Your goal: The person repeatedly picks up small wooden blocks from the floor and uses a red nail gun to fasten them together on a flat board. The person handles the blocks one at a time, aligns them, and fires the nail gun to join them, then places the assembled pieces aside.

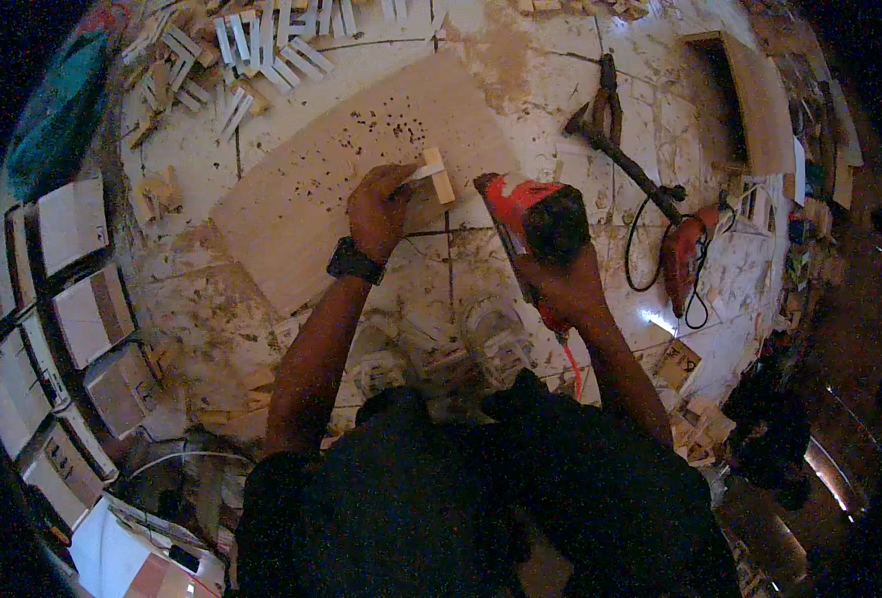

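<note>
Dark-clothed legs (361,508) nearest cam, btm of view. Beyond, on tiled floor (550,130), flat wood board (301,219) w/ dark specks. R hand (565,289): fingers wrapped round red-and-black power tool (521,204), near board's R edge. L hand (379,204) over board, fingertips pinched on white strip of small T-shaped wood pc (444,187).

We cannot see much of the grip of the red power tool (514,202), covered by the right fingers (532,271), nor the white strip's (423,171) end behind the left fingers (397,179). The dark specks (391,122) are too small for us to identify; the upper edge crops the pale sticks (224,42).
</note>
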The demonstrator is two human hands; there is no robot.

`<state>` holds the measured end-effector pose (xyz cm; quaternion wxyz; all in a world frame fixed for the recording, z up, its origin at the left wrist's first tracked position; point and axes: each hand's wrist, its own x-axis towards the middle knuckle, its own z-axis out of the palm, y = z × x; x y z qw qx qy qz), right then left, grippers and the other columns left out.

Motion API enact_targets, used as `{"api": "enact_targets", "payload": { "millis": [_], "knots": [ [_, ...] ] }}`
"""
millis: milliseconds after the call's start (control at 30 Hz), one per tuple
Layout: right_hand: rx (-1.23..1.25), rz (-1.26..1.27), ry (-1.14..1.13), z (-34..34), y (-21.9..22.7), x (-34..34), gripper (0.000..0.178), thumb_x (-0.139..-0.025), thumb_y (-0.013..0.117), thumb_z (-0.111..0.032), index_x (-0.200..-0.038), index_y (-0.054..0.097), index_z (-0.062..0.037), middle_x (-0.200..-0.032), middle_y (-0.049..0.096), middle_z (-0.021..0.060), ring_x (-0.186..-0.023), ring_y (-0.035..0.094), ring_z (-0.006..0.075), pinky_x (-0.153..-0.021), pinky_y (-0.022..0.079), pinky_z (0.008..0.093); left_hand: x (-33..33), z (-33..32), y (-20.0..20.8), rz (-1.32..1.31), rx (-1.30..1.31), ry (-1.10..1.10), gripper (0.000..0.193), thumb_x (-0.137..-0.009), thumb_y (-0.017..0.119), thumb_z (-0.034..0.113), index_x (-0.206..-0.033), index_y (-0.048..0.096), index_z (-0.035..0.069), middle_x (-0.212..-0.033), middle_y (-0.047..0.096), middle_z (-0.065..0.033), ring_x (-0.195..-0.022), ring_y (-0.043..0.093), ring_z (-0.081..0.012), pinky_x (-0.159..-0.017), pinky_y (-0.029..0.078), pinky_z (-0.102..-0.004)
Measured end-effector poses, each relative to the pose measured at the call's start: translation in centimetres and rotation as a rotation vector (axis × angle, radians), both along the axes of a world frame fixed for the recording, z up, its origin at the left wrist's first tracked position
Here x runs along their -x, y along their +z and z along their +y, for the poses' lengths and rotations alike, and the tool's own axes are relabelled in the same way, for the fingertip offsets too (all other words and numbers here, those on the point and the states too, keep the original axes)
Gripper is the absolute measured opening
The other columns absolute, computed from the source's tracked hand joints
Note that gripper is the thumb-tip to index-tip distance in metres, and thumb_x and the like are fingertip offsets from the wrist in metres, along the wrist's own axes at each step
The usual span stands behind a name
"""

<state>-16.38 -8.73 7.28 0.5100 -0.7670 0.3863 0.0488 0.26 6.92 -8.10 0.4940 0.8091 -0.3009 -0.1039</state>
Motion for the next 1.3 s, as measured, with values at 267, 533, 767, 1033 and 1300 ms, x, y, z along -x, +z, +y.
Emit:
{"api": "enact_targets", "payload": {
  "millis": [267,533,767,1033,1300],
  "knots": [
    [0.058,-0.058,0.137,1.2,-1.9,-3.5,0.030,-0.072,0.067,-0.020,-0.095,0.059,-0.0043,-0.084,0.066,0.0134,-0.076,0.064,0.0277,-0.070,0.051,0.0369,0.6,0.4,-1.2,-0.016,-0.002,-0.019,0.033,-0.070,0.061,-0.002,-0.101,0.065,0.010,-0.099,0.062,-0.0120,-0.086,0.062,-0.0276,-0.074,0.051,-0.0331],
    [0.055,0.082,0.202,1.9,-1.4,-5.2,0.034,-0.070,0.064,-0.014,-0.101,0.056,-0.0019,-0.094,0.063,0.0124,-0.087,0.060,0.0245,-0.080,0.047,0.0343,0.2,0.6,-0.8,-0.059,0.042,-0.069,0.037,-0.069,0.061,-0.002,-0.103,0.063,0.012,-0.097,0.061,-0.0105,-0.083,0.062,-0.0268,-0.071,0.052,-0.0335],
    [0.102,0.039,0.162,2.5,-2.5,-5.1,0.039,-0.074,0.066,-0.027,-0.106,0.056,-0.0076,-0.093,0.065,0.0142,-0.087,0.063,0.0327,-0.077,0.050,0.0388,0.0,0.5,-0.4,-0.047,-0.044,-0.116,0.039,-0.068,0.061,-0.001,-0.104,0.063,0.013,-0.096,0.061,-0.0097,-0.087,0.060,-0.0275,-0.072,0.050,-0.0350],
    [0.215,-0.064,0.153,1.3,-1.7,-2.6,0.035,-0.078,0.062,-0.020,-0.110,0.053,-0.0080,-0.109,0.059,0.0153,-0.102,0.056,0.0300,-0.089,0.043,0.0369,-0.2,0.2,-0.3,-0.071,-0.149,-0.127,0.026,-0.072,0.062,0.001,-0.098,0.063,0.009,-0.094,0.061,-0.0105,-0.087,0.059,-0.0292,-0.074,0.049,-0.0366],
    [0.464,-0.173,-0.109,-3.7,-1.9,2.4,0.024,-0.063,0.063,-0.004,-0.085,0.056,-0.0029,-0.070,0.056,0.0017,-0.061,0.054,0.0140,-0.057,0.045,0.0295,-0.3,-1.0,1.8,-0.201,-0.040,-0.009,0.027,-0.075,0.062,0.011,-0.102,0.059,0.008,-0.097,0.060,-0.0140,-0.092,0.057,-0.0324,-0.080,0.046,-0.0416]
  ]
}}
